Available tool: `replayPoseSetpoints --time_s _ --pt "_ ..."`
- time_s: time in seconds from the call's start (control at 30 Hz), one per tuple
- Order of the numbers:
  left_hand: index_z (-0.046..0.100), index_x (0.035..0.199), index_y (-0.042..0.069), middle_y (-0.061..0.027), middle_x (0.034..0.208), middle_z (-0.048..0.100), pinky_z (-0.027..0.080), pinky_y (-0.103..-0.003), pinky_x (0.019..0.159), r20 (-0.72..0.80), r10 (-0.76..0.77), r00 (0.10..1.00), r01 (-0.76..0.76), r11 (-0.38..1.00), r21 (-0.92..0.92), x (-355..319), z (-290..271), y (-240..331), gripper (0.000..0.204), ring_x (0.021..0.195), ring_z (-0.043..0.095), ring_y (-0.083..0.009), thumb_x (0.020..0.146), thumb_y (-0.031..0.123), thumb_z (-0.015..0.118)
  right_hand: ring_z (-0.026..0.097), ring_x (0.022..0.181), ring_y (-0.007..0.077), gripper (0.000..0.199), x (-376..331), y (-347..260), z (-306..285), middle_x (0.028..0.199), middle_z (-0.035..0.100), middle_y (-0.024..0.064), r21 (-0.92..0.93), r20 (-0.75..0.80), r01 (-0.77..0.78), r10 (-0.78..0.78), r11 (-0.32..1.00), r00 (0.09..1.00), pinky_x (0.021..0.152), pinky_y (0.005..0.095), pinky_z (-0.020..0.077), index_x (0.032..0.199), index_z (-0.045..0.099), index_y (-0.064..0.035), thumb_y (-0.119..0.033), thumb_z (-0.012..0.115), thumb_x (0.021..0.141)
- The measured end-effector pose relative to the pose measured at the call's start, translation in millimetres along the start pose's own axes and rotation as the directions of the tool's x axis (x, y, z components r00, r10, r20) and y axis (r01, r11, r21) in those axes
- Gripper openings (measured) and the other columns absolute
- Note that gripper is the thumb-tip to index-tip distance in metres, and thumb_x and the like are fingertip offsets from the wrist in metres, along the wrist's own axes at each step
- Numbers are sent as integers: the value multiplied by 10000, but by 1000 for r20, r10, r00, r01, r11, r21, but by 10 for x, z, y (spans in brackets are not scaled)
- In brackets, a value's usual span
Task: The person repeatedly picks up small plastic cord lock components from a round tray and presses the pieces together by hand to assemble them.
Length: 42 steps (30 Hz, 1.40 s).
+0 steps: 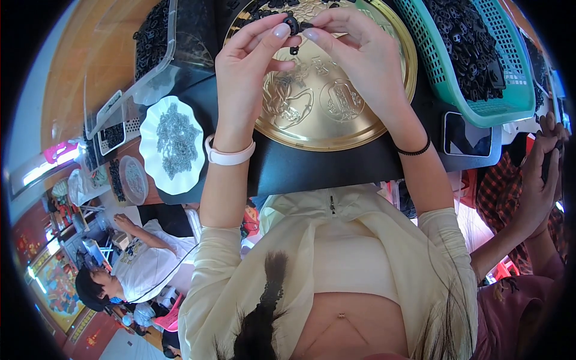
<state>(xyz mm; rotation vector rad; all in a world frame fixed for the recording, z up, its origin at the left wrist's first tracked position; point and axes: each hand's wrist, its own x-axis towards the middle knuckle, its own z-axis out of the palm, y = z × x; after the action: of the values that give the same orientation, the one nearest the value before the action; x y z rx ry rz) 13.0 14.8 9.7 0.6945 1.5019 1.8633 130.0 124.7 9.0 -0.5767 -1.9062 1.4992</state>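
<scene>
My left hand [245, 69] pinches a small black round part [291, 24] with a ring-like face between thumb and forefinger. My right hand [371, 63] grips a smaller black piece [305, 26] at the fingertips, right against the round part. Both hands are raised over a round gold tray [324, 129] with embossed patterns. Just below the left fingertips shows another little black piece [294, 50]; whether it hangs or lies on the tray I cannot tell. More black parts [258, 13] lie at the tray's far edge.
A green basket [507, 111] full of black plastic parts stands at the right, with a phone [467, 135] in front. At the left are a white scalloped dish [191, 174] of small metallic pieces and a clear bin [171, 57] of black parts. Other people sit on both sides.
</scene>
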Motion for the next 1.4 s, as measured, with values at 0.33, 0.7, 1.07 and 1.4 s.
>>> replayPoseSetpoints --time_s 0.33,0.7,1.07,1.4 --pt "622 1088 22 -74 942 663 549 -218 621 35 -83 996 86 993 -86 -10 -31 16 238 865 660 -155 871 120 610 633 830 143 135 67 92 -39 943 668 36 -403 57 553 -583 729 810 731 231 506 934 665 -42 -26 637 803" --pt "596 1124 10 -85 968 660 548 -214 647 5 -69 998 69 989 -134 -13 -36 -17 270 884 659 -162 872 109 607 632 822 95 170 -12 132 57 914 678 51 170 4 73 -75 983 997 728 220 509 994 678 -48 -80 644 830" --pt "615 1120 22 -84 988 658 545 -216 651 14 -20 1000 20 999 32 -40 47 11 274 890 657 -158 856 97 630 626 897 131 204 52 258 10 978 637 66 451 48 -145 139 880 989 835 247 513 1039 596 -12 -88 630 854" --pt "634 1081 6 -89 939 667 549 -213 641 107 -34 994 35 999 -4 -55 -53 30 239 841 665 -159 852 71 630 601 1015 179 375 88 230 -88 1124 598 108 655 517 -457 85 601 852 900 292 500 1261 501 -28 -120 561 903"
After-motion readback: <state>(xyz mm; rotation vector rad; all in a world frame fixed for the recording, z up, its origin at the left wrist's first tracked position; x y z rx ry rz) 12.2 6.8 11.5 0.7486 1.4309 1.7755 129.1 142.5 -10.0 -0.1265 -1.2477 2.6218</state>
